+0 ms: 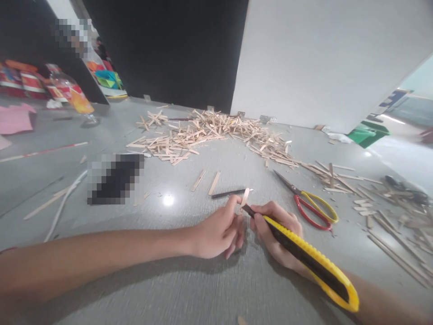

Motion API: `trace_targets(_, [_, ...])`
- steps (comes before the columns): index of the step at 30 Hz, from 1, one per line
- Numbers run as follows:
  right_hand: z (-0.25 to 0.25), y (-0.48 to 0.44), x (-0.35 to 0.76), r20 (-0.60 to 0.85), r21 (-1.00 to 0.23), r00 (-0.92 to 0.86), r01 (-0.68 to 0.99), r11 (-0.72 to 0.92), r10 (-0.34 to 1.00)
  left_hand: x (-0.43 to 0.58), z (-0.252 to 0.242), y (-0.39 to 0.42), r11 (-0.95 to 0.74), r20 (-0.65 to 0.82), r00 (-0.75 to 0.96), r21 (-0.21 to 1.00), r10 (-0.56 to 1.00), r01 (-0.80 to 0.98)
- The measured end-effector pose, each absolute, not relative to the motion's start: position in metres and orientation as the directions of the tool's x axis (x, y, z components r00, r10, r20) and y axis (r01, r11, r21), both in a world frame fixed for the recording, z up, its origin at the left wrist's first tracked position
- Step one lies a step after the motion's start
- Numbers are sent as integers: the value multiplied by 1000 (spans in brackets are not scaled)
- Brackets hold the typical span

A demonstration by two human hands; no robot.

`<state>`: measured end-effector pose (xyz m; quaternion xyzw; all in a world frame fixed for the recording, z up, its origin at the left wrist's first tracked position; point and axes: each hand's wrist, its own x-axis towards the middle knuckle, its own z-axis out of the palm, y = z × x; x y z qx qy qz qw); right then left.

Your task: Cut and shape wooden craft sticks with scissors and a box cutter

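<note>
My left hand [219, 230] pinches a small wooden stick piece [245, 197] upright between its fingertips. In my right hand [279, 232] is a yellow and black utility knife [307, 257], its handle pointing toward the lower right. The knife's tip meets the lower part of the stick piece. Just behind the fingers lies a dark pen [230, 193]. Two short wooden sticks [214, 183] rest beyond it. Scissors [313, 207] with one red and one yellow handle lie right of my right hand, blades slightly apart.
Many loose wooden sticks [209, 128] are heaped at the back, with more scattered at right. A blurred dark object [117, 180] and a white cable [64, 203] lie left. A bottle [76, 95] stands far left; upright panels [304, 58] rise behind.
</note>
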<state>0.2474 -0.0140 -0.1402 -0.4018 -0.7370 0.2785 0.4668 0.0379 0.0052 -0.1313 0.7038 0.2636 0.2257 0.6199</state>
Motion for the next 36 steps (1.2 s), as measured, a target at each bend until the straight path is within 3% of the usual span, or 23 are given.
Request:
trace_targets(16, [-137,-16,236,370,-868,-158,293,401,916,46,-130,1,-80,-26,663,989,748,128])
trace_targets(26, [-128,-16,227,216,-954,-163,176,244,963,49,-137,1,-96,-4,638,988,770,122])
trace_targets(36, [-135,-14,233,346,-899,-298,166,405,890,45,-132,6,-51,-14,660,996,751,79])
